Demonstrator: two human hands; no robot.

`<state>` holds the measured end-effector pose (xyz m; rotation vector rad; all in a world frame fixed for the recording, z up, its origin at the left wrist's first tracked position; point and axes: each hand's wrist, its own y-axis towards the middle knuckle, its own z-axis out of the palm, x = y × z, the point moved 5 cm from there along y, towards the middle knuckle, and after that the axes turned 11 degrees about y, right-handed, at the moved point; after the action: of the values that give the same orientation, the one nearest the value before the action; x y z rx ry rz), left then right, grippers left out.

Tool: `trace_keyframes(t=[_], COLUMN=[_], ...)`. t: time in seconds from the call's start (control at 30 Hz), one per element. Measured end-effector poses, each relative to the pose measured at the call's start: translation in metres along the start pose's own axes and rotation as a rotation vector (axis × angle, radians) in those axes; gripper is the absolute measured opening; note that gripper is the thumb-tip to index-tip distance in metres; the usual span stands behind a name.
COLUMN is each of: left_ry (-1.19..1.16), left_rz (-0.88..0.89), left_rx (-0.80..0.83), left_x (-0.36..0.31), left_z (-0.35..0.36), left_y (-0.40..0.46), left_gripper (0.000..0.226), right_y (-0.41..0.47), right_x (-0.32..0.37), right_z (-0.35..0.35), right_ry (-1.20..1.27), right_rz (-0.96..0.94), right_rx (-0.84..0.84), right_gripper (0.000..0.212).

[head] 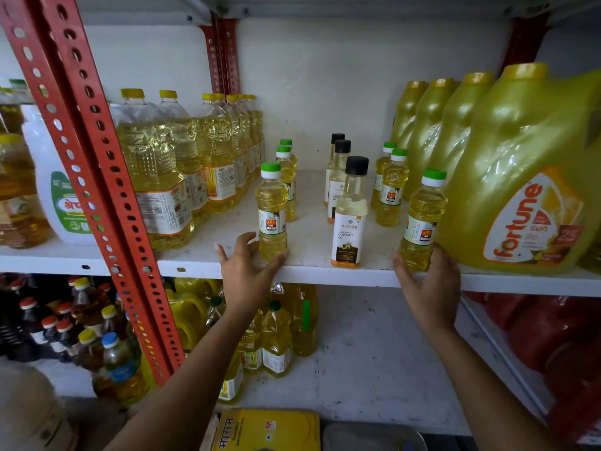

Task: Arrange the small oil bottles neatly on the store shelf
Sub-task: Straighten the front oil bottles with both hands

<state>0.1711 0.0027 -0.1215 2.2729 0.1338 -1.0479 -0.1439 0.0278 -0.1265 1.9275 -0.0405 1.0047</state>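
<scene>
Both hands cup front green-capped oil bottles at lower centre, left hand (248,271) loosely spread around one (272,211), right hand (426,284) wrapping another (421,222), apparently squaring the rows.

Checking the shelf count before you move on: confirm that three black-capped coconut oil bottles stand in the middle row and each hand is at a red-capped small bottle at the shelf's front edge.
One detail is wrong: the head view shows green caps, not red, on the small bottles by the left hand and right hand. The three black-capped coconut oil bottles do stand in the middle row.
</scene>
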Motion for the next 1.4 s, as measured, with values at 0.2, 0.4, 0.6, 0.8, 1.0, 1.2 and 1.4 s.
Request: trace_keyframes(t=[0.2,0.4,0.6,0.8,1.0,1.2,1.4], left_ry=[0.001,0.004,0.082,0.128,-0.024,-0.073,-0.075], left_rz=[-0.014,-0.018,-0.014,0.285,0.151,0.082,0.049], left_rx=[-0.001,0.005,-0.100,-0.144,0.166,0.132,0.075], left_x=[0.001,0.002,-0.008,-0.054,-0.080,-0.079,-0.080], left_z=[0.000,0.001,0.004,0.035,0.064,0.066,0.067], left_y=[0.000,0.001,-0.022,-0.066,-0.050,-0.048,-0.048], left_gripper=[0.069,0.071,0.082,0.069,0.084,0.081,0.078], right_y=[0.000,-0.001,-0.002,-0.002,-0.001,-0.001,-0.002], right_x=[0.006,0.008,0.007,0.005,0.000,-0.003,-0.002], right_z=[0.001,0.002,0.003,0.005,0.006,0.009,0.009], right_ry=[-0.028,-0.074,-0.046,-0.075,-0.098,-0.118,-0.123], right_rz=[-0.004,0.021,0.040,0.003,-0.002,-0.012,-0.027], right_rx=[-0.018,-0.008,0.009,-0.003,-0.006,-0.006,-0.015], right_gripper=[0.048,0.049,0.088,0.094,0.091,0.088,0.086])
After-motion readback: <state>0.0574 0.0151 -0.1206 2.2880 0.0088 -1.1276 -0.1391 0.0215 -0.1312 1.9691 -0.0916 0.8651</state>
